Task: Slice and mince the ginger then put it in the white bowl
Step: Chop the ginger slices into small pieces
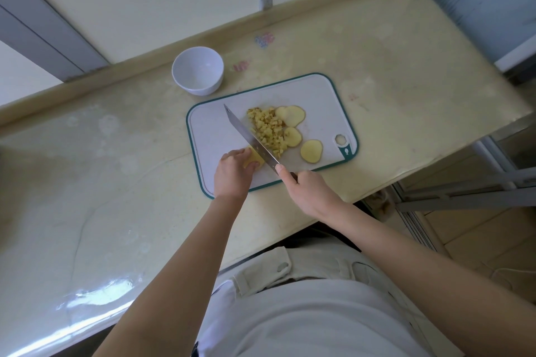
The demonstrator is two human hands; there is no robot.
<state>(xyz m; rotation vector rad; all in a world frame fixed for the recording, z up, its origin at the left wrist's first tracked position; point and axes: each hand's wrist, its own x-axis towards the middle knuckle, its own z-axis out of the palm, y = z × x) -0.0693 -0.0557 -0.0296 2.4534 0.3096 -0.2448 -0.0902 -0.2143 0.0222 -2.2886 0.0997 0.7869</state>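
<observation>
From the head view, a white cutting board [208, 136] with a teal rim lies on the pale yellow surface [116, 153]. The left hand [232, 171] holds a chunk of ginger [255, 160] at the board's near side, its fingers [235, 154] curled down over it. The right hand [307, 191] grips the handle of a knife [249, 136], forefinger stretched along the spine, with the blade slanting across the board against the chunk. Just right of the blade is a heap of minced ginger [268, 130], with round ginger slices [291, 116] beside it. The white bowl [197, 70] stands on the surface just beyond the board's far left corner.
</observation>
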